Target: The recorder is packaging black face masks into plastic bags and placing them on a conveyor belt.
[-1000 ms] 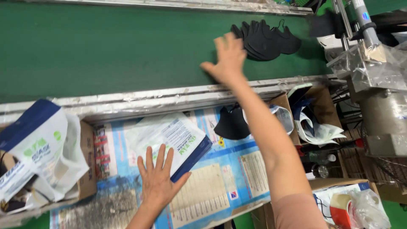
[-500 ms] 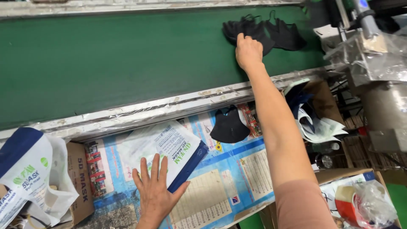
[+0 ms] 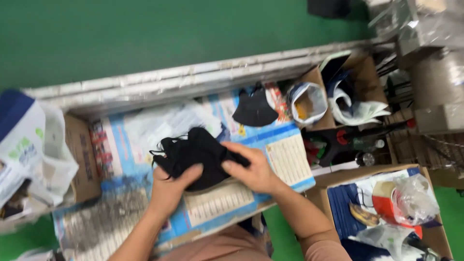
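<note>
A small work surface [image 3: 290, 150] covered in blue printed sheets lies under both hands; a single black mask [image 3: 254, 110] rests on it just beyond the right hand [image 3: 253, 169]; a clear packet [image 3: 162, 125] lies beyond the left hand [image 3: 169, 186].

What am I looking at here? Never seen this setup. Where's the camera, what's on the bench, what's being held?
There is no machine arm here, just a person's two bare hands, filmed by a camera worn on the head and looking down. The left hand and right hand both have a grip on a stack of black face masks, held over a worktop covered with printed blue sheets. One more black mask lies alone further back. Behind it runs a silvery rail and a green conveyor belt. At left is a box of white and blue pouches; at right, cardboard boxes of bags and oddments.
</note>
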